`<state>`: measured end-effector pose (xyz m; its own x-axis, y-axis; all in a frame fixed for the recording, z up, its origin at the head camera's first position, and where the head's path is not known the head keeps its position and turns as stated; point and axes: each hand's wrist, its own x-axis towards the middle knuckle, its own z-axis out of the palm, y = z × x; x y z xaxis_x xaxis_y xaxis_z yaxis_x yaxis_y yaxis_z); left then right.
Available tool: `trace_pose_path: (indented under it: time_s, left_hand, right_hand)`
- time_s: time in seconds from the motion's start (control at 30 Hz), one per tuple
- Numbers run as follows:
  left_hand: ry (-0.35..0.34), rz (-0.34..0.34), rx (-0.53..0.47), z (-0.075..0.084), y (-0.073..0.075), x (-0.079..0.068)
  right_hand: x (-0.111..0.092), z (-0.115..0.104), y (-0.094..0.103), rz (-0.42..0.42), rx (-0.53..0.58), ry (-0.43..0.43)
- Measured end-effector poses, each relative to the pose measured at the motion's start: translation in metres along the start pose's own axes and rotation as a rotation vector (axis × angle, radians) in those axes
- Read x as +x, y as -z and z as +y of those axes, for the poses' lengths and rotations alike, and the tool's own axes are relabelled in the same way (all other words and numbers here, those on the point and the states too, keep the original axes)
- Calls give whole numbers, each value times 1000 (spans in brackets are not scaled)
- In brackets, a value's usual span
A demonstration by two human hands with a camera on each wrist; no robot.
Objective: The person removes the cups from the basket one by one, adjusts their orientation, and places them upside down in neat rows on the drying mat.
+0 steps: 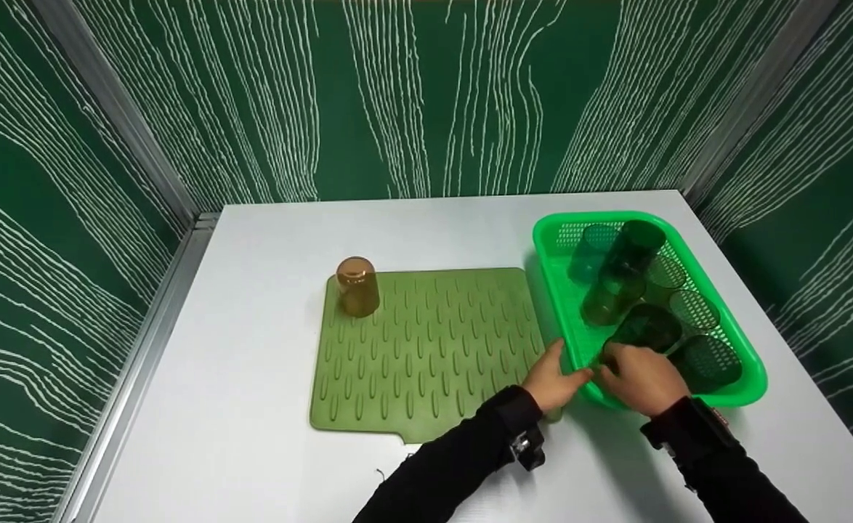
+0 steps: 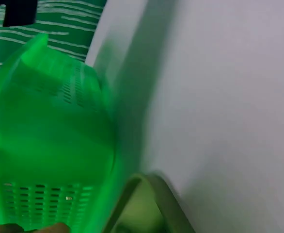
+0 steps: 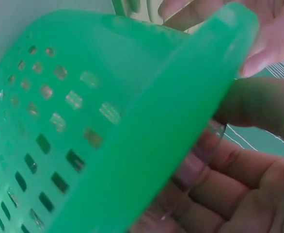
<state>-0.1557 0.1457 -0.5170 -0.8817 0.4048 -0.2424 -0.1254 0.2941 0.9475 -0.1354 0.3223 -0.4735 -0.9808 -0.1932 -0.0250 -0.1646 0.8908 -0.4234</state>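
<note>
My left hand (image 1: 554, 381) holds the rim of a green plastic basket (image 1: 557, 290) at its near left corner, thumb over the rim. The left wrist view shows only its fingertips (image 2: 55, 228) by the basket's slotted wall. Inside that corner, my right hand (image 1: 644, 378) grips a dark-looking drinking glass (image 1: 648, 327). Fingers curl around the clear edge of the glass (image 3: 218, 138) in the right wrist view, with the basket's wall hiding the rest. Several other tinted glasses (image 1: 615, 290) stand or lean in the basket. An amber glass (image 1: 358, 290) stands upside down on a green ridged mat (image 1: 426, 349).
The mat lies left of the basket on a white table (image 1: 267, 305), its right edge close beside the basket. Green panels with white wavy lines (image 1: 426, 102) enclose the back and sides. Metal posts (image 1: 121, 102) mark the corners.
</note>
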Motion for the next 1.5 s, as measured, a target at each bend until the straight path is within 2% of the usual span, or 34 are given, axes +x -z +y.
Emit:
trace_pose_path:
  time_s: [0.1,0.23,0.33,0.47,0.73,0.93,1.13,1.3,1.4,1.5]
  left_hand:
    - [5,6,-66,4,-2,-3]
    - [-41,-6,-195,1,-5,-2]
    - [-77,-13,-248,-2,-5,-1]
    - [-93,0,-255,-2,-6,-1]
    - [-75,42,-226,1,-6,-5]
    - [-58,36,-217,-1,-5,-6]
    - [-47,14,-286,-4,0,-6]
    - [-61,-17,-351,-7,10,-8]
    - [-123,-31,-424,-9,22,-10]
    - [-178,-8,-536,-9,37,-11]
  right_hand:
    - [0,0,-1,15,-1,4]
    - [-1,-1,-3,48,-31,21]
    - [-1,-3,-2,70,-52,34]
    - [-1,-6,4,96,-49,35]
    - [3,-18,16,183,-12,44]
    - [6,-29,27,302,7,65]
    - [5,-45,35,433,43,134]
    - [6,-60,34,545,69,198]
    - [6,-67,30,573,103,220]
    - [6,-74,22,574,160,235]
